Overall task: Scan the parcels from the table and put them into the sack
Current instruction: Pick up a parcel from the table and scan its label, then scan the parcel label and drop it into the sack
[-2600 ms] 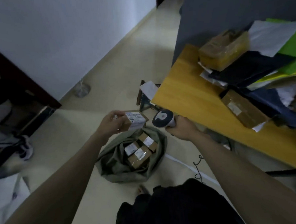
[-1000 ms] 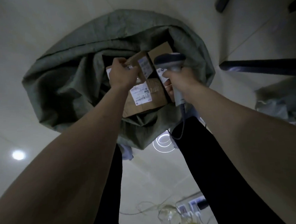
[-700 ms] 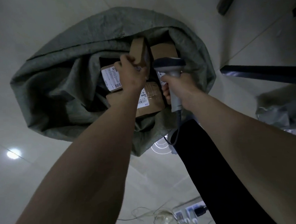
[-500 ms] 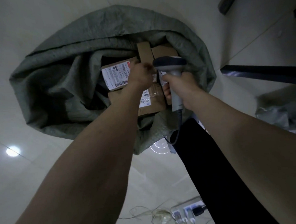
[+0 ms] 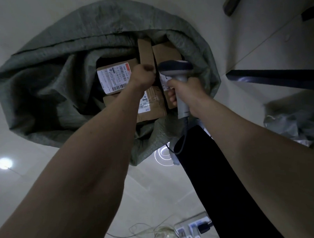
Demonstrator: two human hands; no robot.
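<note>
The sack [image 5: 63, 72] lies open on the pale tiled floor [image 5: 20, 195] with several parcels [image 5: 114, 79] inside. The left hand [image 5: 141, 77] is clenched into a fist over the parcels, grasping nothing visible. The right hand [image 5: 185, 88] grasps the scanner [image 5: 177, 72]. A power strip [image 5: 193, 228] with cables lies on the floor.

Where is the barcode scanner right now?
The scanner is in the person's right hand, held right of centre in the head view over the open sack, just above the cardboard parcels inside it, beside the left hand.
</note>
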